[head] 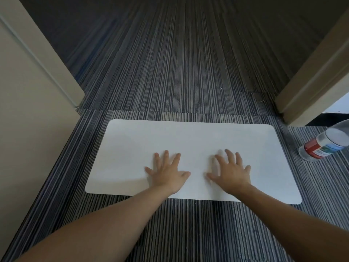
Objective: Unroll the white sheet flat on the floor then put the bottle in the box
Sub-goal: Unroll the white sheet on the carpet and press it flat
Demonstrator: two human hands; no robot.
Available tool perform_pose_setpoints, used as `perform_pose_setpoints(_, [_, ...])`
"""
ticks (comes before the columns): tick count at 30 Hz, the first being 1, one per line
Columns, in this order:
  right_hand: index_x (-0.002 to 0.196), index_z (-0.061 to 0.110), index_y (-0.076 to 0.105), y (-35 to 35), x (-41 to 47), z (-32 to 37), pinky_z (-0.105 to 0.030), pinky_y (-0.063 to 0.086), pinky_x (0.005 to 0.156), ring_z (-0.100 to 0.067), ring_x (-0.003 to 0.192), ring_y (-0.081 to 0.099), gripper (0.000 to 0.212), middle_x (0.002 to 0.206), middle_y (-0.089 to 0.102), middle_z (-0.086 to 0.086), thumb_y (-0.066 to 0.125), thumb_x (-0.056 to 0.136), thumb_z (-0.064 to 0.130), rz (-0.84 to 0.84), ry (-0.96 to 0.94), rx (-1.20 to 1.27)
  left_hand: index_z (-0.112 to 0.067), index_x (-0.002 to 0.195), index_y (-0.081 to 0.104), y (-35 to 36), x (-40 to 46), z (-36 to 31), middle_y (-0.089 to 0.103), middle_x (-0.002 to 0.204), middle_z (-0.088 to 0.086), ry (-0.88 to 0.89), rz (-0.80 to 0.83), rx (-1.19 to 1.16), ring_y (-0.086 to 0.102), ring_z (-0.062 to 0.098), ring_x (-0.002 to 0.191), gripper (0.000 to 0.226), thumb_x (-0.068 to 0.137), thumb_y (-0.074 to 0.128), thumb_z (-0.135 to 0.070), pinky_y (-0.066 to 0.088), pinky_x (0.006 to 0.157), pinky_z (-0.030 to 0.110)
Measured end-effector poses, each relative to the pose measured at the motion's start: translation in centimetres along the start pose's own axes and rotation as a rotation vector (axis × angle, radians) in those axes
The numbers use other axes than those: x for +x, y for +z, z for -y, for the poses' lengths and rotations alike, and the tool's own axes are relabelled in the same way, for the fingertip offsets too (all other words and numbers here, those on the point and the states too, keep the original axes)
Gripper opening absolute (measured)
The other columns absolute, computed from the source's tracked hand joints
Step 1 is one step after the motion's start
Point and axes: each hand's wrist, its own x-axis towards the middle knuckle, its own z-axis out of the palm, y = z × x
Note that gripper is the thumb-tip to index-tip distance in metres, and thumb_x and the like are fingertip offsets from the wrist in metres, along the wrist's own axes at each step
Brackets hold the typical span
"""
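Now two hands [198,173] press one sheet [188,142], seemingly flat.

Striped carpet floor [188,82] under sheet [132,148], bottle [324,146].

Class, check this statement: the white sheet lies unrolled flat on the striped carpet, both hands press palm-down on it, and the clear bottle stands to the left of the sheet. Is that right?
One detail is wrong. In the head view the clear bottle stands to the right of the white sheet, not the left. The rest holds: the sheet lies flat on the striped carpet, with the left hand and right hand palm-down on it.
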Motion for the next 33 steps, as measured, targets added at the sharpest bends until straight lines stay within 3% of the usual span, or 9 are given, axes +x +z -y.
perform_pose_setpoints(3, [0.151, 0.032, 0.02, -1.5, 1.6, 1.5, -0.062, 0.021, 0.113, -0.03, 0.151, 0.0, 0.074, 0.164, 0.005, 0.0, 0.035, 0.089, 0.069, -0.071, -0.058, 0.007, -0.04, 0.152, 0.008, -2.3, 1.2, 2.7, -0.012, 0.164, -0.001, 0.032, -0.056, -0.033, -0.018, 0.03, 0.148, 0.07, 0.092, 0.039, -0.059, 0.004, 0.116, 0.061])
perform_pose_setpoints(12, [0.154, 0.024, 0.015, -1.2, 5.2, 12.4, -0.054, 0.007, 0.119, -0.024, 0.151, -0.012, 0.065, 0.165, -0.004, 0.001, 0.032, 0.098, 0.054, -0.014, -0.356, 0.01, -0.026, 0.155, 0.007, -6.8, 5.5, 13.9, -0.012, 0.163, 0.009, -0.048, -0.171, -0.008, -0.014, 0.028, 0.149, 0.074, 0.095, 0.043, -0.052, 0.001, 0.121, 0.046])
perform_pose_setpoints(17, [0.156, 0.016, 0.006, -1.1, 8.9, 20.6, -0.046, -0.001, 0.12, -0.022, 0.15, -0.015, 0.066, 0.165, -0.009, -0.003, 0.028, 0.101, 0.045, -0.005, -0.536, -0.024, -0.014, 0.154, 0.001, -8.3, 9.2, 15.8, -0.016, 0.163, 0.008, -0.08, -0.111, -0.081, -0.016, 0.022, 0.149, 0.107, 0.081, 0.061, -0.062, 0.004, 0.121, 0.039])
perform_pose_setpoints(20, [0.156, 0.014, 0.002, -1.0, 11.5, 24.9, -0.044, -0.004, 0.119, -0.022, 0.149, -0.017, 0.068, 0.164, -0.012, -0.005, 0.026, 0.102, 0.047, -0.03, -0.641, -0.046, -0.012, 0.154, -0.004, -10.1, 11.4, 17.0, -0.016, 0.163, 0.009, -0.077, -0.067, 0.0, -0.012, 0.024, 0.15, 0.122, 0.072, 0.071, -0.062, 0.006, 0.121, 0.04])
perform_pose_setpoints(25, [0.156, 0.015, -0.004, -1.0, 15.3, 29.2, -0.043, 0.001, 0.12, -0.023, 0.151, -0.011, 0.085, 0.164, -0.008, -0.007, 0.046, 0.095, 0.047, 0.007, -0.724, -0.107, -0.013, 0.153, 0.0, -11.9, 13.3, 17.1, -0.005, 0.163, 0.013, -0.048, -0.013, 0.213, 0.0, 0.033, 0.149, 0.137, 0.055, 0.078, -0.068, 0.016, 0.119, 0.048])
perform_pose_setpoints(29, [0.156, 0.015, -0.002, 0.2, 16.1, 29.4, -0.043, 0.001, 0.121, -0.022, 0.151, -0.009, 0.083, 0.165, -0.008, -0.008, 0.04, 0.094, 0.051, -0.015, -0.709, -0.114, -0.017, 0.153, -0.01, -11.3, 13.9, 17.4, -0.019, 0.161, 0.015, -0.097, -0.002, 0.191, -0.015, 0.033, 0.148, 0.134, 0.062, 0.079, -0.06, 0.0, 0.12, 0.047])
perform_pose_setpoints(31, [0.156, 0.014, -0.004, 0.1, 16.4, 29.5, -0.043, 0.003, 0.122, -0.021, 0.151, -0.009, 0.088, 0.164, -0.009, -0.007, 0.045, 0.091, 0.049, 0.01, -0.699, -0.116, -0.016, 0.151, -0.018, -11.3, 14.1, 17.4, -0.028, 0.158, 0.016, -0.105, 0.025, 0.179, -0.027, 0.031, 0.145, 0.139, 0.062, 0.079, -0.061, -0.01, 0.119, 0.047])
perform_pose_setpoints(33, [0.156, 0.015, -0.005, -0.1, 16.7, 29.7, -0.042, 0.004, 0.123, -0.02, 0.151, -0.009, 0.094, 0.165, -0.008, -0.007, 0.054, 0.088, 0.045, 0.032, -0.692, -0.134, -0.014, 0.15, -0.021, -11.4, 14.4, 17.4, -0.033, 0.155, 0.018, -0.094, 0.056, 0.138, -0.032, 0.03, 0.143, 0.145, 0.059, 0.081, -0.061, -0.01, 0.12, 0.045])
